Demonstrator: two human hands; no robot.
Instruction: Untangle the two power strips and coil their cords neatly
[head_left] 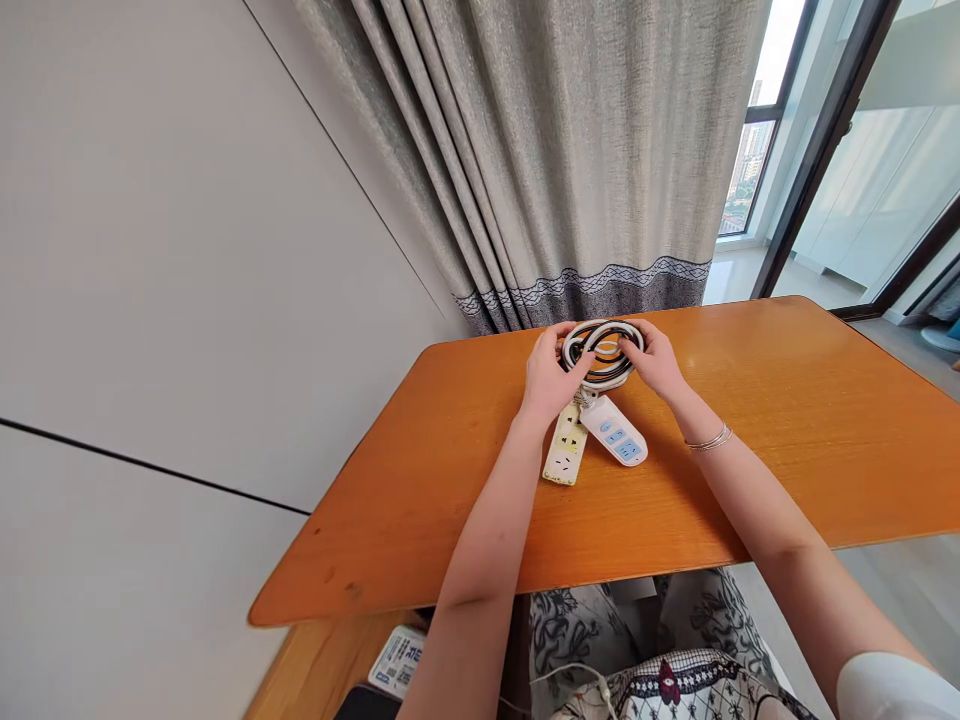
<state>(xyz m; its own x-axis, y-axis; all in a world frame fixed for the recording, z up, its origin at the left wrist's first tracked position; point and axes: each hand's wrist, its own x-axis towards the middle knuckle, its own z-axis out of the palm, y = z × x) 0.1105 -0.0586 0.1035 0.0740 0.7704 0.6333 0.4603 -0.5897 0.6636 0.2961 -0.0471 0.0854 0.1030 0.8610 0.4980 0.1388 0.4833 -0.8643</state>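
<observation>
A round coil of black and white cables lies near the far edge of an orange wooden table. My left hand grips the coil's left side with curled fingers. My right hand holds its right side the same way; a thin bracelet sits on that wrist. Just in front of the coil lie two power strips side by side: a yellowish one on the left and a white one with blue sockets angled to the right. Their cords appear to run up into the coil.
A grey curtain with a patterned hem hangs behind the table, a plain wall to its left. Glass doors with dark frames stand at right. Below the table's near edge are my patterned clothing, a thin white cable and a small printed card.
</observation>
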